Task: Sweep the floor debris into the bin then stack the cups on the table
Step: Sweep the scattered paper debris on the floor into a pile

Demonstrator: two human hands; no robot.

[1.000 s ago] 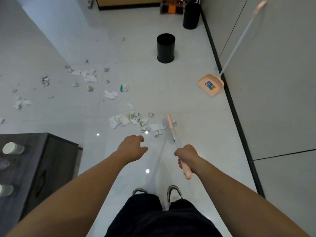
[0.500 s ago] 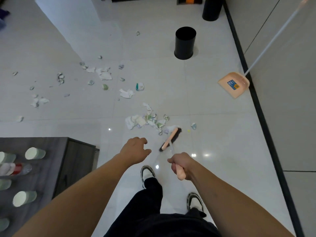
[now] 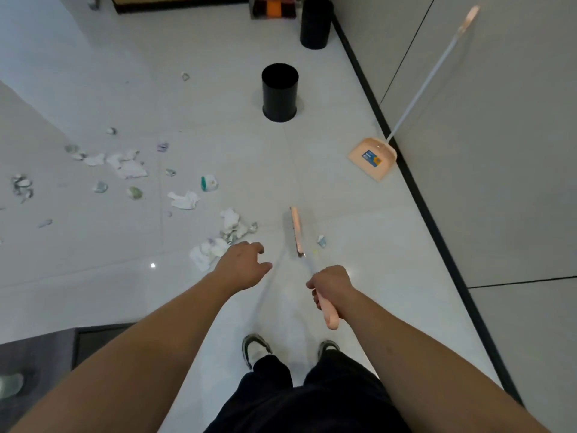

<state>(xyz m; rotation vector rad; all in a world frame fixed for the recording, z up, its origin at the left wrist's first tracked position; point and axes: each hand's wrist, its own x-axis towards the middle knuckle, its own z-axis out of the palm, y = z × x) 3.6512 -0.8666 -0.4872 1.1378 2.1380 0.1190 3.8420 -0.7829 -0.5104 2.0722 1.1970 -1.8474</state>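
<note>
- Light even, soft, a bit dim; cool grey-white cast over the whole floor [image 3: 359, 276].
- Small bright glare spot on the tiles at lower left, w/ a fainter sheen beside the right hand [image 3: 331, 285].
- Shadows weak: soft one round the base of the nearer bin [image 3: 279, 89], faint streak under the broom [image 3: 295, 230].
- Broom head and shaft smeared by motion blur; cup [image 3: 11, 385] at table's left edge also blurred.
- Wide-angle bend: the black skirting line [image 3: 437, 226] curves, forearms stretch large toward bottom corners.
- Detail soft overall, scraps [image 3: 128, 167] at far left mushy.
</note>
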